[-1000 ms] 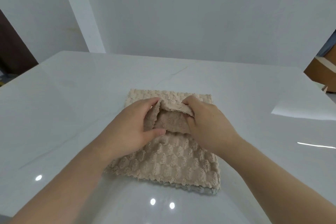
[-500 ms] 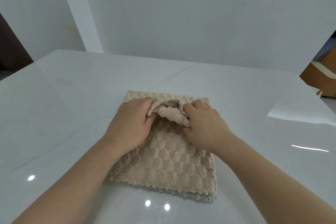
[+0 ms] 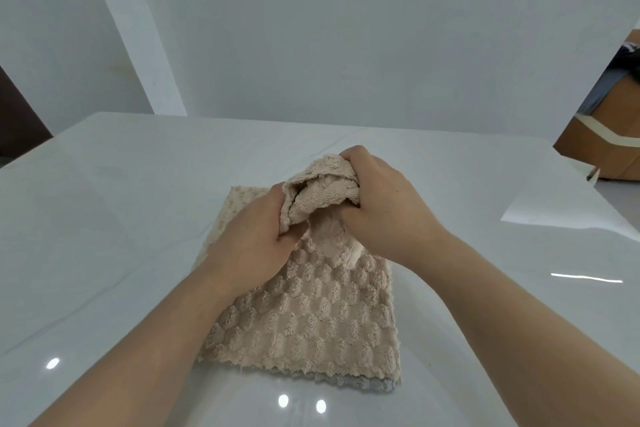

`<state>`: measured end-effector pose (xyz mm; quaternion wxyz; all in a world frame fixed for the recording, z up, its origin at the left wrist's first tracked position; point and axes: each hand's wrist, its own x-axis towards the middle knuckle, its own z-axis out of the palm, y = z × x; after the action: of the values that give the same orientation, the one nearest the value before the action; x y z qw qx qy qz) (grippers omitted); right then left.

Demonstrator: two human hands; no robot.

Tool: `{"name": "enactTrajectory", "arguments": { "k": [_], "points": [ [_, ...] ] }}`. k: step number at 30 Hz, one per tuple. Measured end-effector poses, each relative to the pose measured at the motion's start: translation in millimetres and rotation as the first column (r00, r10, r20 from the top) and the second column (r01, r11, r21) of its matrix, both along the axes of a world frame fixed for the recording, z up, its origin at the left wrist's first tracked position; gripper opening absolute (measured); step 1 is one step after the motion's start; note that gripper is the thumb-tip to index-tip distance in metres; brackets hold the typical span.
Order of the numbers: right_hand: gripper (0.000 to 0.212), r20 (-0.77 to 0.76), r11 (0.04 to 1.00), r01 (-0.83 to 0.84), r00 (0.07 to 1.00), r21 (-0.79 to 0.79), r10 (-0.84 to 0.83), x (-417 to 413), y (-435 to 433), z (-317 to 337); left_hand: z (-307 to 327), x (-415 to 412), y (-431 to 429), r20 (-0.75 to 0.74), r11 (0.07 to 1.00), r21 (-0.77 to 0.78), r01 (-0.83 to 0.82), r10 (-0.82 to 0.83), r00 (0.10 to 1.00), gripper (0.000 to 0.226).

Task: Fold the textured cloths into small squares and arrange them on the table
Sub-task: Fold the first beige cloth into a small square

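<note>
A beige textured cloth [image 3: 311, 319] lies on the glossy white table [image 3: 121, 218], its near part flat with a bumpy pattern. Its far part is bunched up and lifted off the table between my hands. My left hand [image 3: 249, 239] grips the left side of the bunch, fingers curled into the fabric. My right hand [image 3: 384, 208] grips the right side and top of the bunch. A grey-blue edge [image 3: 377, 386] of another layer or cloth peeks out under the near right corner.
A white wall rises behind the table's far edge. A brown cardboard box [image 3: 602, 146] stands off the table at the right. A bright patch of light [image 3: 568, 211] lies on the table's right side.
Both hands have gathered the far part of the cloth and raised it off the table; earlier they were pinching a low fold close to the surface.
</note>
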<state>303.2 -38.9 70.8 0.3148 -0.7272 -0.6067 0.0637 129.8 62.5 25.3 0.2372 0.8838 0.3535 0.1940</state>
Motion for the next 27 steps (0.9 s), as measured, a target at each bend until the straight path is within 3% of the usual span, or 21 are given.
{"name": "enactTrajectory", "arguments": {
  "k": [4,11,16,18,21,24,27],
  "points": [
    [0.055,-0.039,1.0,0.014,0.999,-0.022,-0.015,17,-11,-1,6,8,-2,0.071,0.998,-0.066,0.017,-0.013,0.997,0.011],
    [0.041,-0.054,0.993,0.116,0.992,-0.017,-0.117,56,-40,-1,26,36,-27,0.237,0.988,-0.141,0.056,-0.021,0.971,0.023],
    [0.032,-0.338,0.983,0.163,0.924,-0.078,-0.18,92,-73,8,33,66,-46,0.297,0.95,-0.278,0.141,-0.054,0.953,0.029],
    [0.03,-0.381,0.977,0.157,0.903,-0.144,-0.201,109,-87,12,34,80,-58,0.277,0.911,-0.37,0.181,-0.078,0.958,0.026],
    [0.028,-0.397,0.962,0.169,0.885,-0.216,-0.244,134,-107,12,32,103,-75,0.3,0.807,-0.541,0.235,-0.076,0.951,0.026],
    [0.025,-0.393,0.934,0.143,0.878,-0.327,-0.272,159,-128,8,28,126,-91,0.311,0.559,-0.785,0.266,-0.015,0.95,0.031],
    [0.021,-0.33,0.873,0.126,0.892,-0.47,-0.307,180,-147,3,19,144,-101,0.236,0.381,-0.888,0.258,-0.105,0.966,0.03]
  ]
}}
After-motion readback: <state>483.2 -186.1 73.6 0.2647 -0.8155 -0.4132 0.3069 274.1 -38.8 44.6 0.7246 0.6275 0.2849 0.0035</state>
